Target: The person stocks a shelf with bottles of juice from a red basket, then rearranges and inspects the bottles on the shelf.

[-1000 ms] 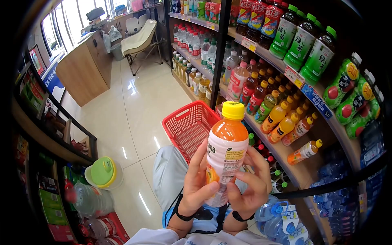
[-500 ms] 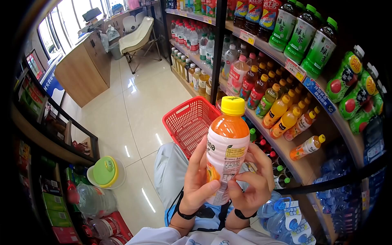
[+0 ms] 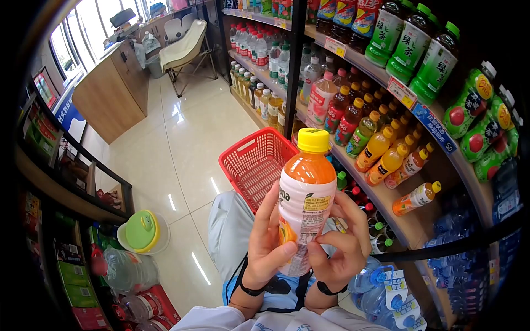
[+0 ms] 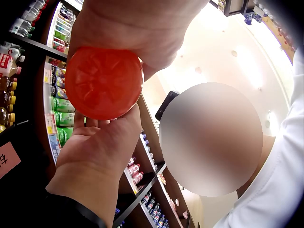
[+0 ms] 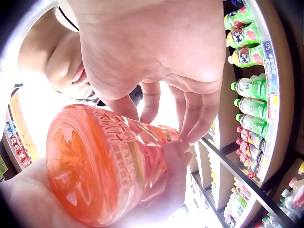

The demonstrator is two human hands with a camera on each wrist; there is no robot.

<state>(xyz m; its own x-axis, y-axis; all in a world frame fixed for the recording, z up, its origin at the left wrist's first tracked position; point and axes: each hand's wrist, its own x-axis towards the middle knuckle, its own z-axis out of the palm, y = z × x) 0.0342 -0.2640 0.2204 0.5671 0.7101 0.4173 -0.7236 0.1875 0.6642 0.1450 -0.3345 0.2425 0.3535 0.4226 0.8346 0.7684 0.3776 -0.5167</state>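
Upright in front of the person is an orange drink bottle (image 3: 309, 204) with a yellow cap and a white label, its printed panel facing up toward the head camera. The left hand (image 3: 268, 248) grips its left side, thumb across the label. Curled around the right side is the right hand (image 3: 341, 243), with thumb and index fingertip touching low on the label. In the left wrist view the bottle's base (image 4: 103, 83) lies between both hands. In the right wrist view the bottle (image 5: 95, 164) is tilted, with the right hand (image 5: 156, 47) over it.
A red basket (image 3: 259, 168) stands on the floor beyond the knee. Bottle-filled shelves (image 3: 381, 83) curve along the right, one orange bottle (image 3: 417, 198) near a shelf edge. Left are a green-lidded tub (image 3: 139, 231) and large bottles; farther off, a counter (image 3: 107, 94) and chair (image 3: 185, 52).
The bottle and hands have shifted slightly in the head view, and the right index finger has bent closer to the thumb on the label. Both hands still hold the bottle.
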